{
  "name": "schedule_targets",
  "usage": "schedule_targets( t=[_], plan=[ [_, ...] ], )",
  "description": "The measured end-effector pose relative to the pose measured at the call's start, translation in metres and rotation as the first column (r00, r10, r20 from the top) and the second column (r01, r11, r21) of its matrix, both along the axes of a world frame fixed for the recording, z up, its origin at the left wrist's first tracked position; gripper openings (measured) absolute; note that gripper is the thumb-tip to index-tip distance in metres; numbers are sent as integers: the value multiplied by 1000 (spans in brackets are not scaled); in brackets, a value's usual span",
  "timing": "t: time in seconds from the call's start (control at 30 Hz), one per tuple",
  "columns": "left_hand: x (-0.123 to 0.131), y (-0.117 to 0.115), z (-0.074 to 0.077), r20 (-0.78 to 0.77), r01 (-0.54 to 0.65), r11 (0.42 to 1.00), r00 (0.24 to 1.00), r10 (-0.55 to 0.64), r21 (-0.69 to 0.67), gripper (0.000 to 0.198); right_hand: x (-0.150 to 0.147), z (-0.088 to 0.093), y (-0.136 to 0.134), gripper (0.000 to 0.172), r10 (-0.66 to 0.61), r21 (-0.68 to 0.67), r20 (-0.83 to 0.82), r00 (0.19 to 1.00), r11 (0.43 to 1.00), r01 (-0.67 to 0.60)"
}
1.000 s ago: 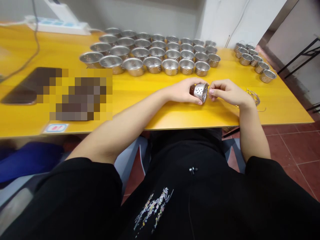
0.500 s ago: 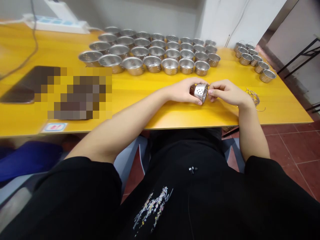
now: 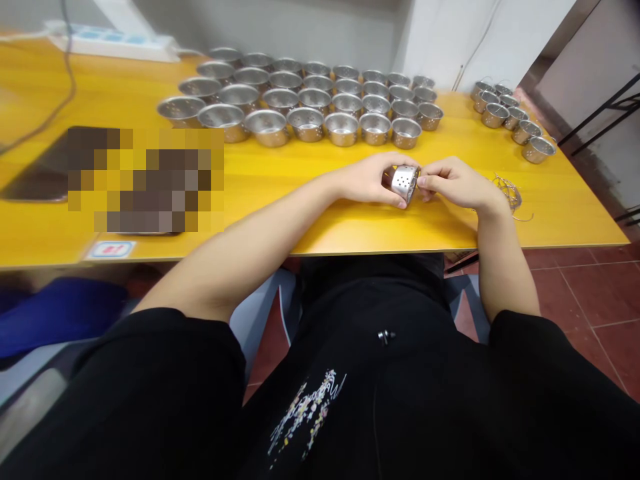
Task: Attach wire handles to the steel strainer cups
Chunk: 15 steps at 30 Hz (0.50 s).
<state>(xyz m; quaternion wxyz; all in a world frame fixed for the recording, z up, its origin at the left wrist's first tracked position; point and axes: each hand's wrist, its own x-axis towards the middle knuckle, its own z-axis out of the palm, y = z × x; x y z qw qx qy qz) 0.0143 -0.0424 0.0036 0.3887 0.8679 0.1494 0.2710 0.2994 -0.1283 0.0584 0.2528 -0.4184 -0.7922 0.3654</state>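
My left hand is wrapped round a small perforated steel cup, held on its side just above the yellow table. My right hand is closed in a pinch against the cup's rim; what its fingertips hold is too small to make out. A small heap of thin wire pieces lies on the table just right of my right hand.
Several rows of the same steel cups stand at the back of the table. A smaller group of cups sits at the far right corner. A dark phone lies at the left, and a white power strip with a cable at the back left.
Both hands stay on the cup in nearly the same pose. The view has tilted slightly, shifting the table a little in the picture.
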Motion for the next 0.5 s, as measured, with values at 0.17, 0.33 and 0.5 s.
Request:
schedule_targets(
  t=[0.17, 0.33, 0.5],
  plan=[
    [0, 1, 1, -1, -1, 1000, 1000, 1, 21, 101, -1, -1, 1, 45, 15, 19, 19, 1000, 1000, -15],
    [-1, 0, 3, -17, -16, 1000, 1000, 17, 24, 104, 1, -2, 3, 48, 34, 32, 24, 999, 999, -35],
    [-3, -1, 4, -23, -13, 999, 1000, 14, 32, 104, 1, -1, 2, 48, 35, 36, 33, 999, 999, -36]
  ],
)
